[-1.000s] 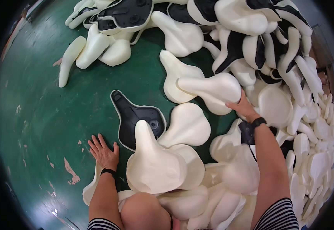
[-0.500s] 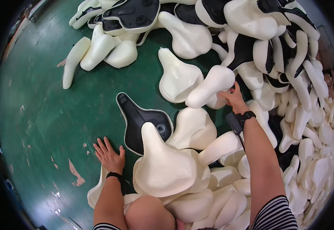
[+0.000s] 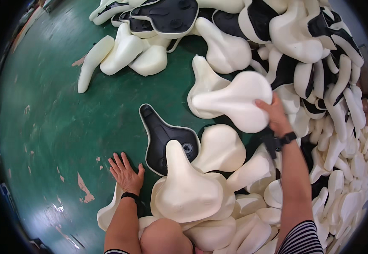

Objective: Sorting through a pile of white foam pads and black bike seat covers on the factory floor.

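Note:
My right hand (image 3: pixel 275 114) grips the wide rear end of a cream bicycle saddle (image 3: pixel 245 99), thumb on top and the other fingers out of sight beneath. Its smooth top faces up and its nose points left, overlapping another cream saddle (image 3: pixel 201 72). My left hand (image 3: pixel 126 172) lies flat on the green floor with fingers spread, holding nothing. Between my arms, a cream saddle (image 3: pixel 190 190) rests on others, its nose lapping over an upturned saddle (image 3: pixel 158 131) that shows its black underside.
A large heap of cream saddles (image 3: pixel 344 148) runs along the right side, some with black bases. More saddles (image 3: pixel 146 53) lie at the far side. My bare knee (image 3: pixel 165 237) is at the lower edge. The green floor (image 3: pixel 53 127) has scuffed patches.
The saddle in my right hand has turned from edge-on to top-up, and the hand has shifted slightly right. My left hand stays flat on the floor. The whole view has shifted a little.

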Action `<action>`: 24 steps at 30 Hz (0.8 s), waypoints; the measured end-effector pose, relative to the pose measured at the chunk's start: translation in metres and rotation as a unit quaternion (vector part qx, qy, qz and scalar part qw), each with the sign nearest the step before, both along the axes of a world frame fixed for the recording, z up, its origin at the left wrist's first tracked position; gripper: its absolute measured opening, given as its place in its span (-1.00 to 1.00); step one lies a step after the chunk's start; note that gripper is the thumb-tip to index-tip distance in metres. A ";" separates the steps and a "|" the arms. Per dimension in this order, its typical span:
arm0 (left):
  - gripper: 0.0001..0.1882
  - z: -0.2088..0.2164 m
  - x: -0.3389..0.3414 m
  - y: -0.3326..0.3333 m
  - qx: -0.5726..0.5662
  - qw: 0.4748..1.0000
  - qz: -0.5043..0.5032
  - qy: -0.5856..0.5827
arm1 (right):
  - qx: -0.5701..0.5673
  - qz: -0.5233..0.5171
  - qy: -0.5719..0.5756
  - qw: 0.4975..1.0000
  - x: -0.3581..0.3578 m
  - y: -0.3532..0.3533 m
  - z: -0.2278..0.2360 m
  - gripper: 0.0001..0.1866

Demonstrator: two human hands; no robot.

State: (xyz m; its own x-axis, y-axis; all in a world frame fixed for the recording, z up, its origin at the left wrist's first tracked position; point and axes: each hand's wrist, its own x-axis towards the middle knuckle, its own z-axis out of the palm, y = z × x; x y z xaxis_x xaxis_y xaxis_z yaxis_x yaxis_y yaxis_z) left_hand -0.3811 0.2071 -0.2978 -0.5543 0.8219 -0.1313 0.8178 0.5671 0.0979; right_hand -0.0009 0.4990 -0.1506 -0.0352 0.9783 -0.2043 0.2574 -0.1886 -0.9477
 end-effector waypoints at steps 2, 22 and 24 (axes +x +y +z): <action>-0.16 0.002 0.000 -0.001 -0.003 1.000 -0.001 -0.001 | 0.115 0.199 -0.181 0.956 -0.023 0.013 0.068 -0.45; -0.17 -0.002 0.002 -0.001 0.016 1.000 -0.008 0.001 | 0.122 0.233 0.151 0.953 -0.125 0.083 0.097 -0.55; -0.18 -0.008 -0.005 -0.008 0.001 1.000 -0.003 0.012 | 0.244 0.226 0.078 0.940 -0.121 0.102 0.035 -0.52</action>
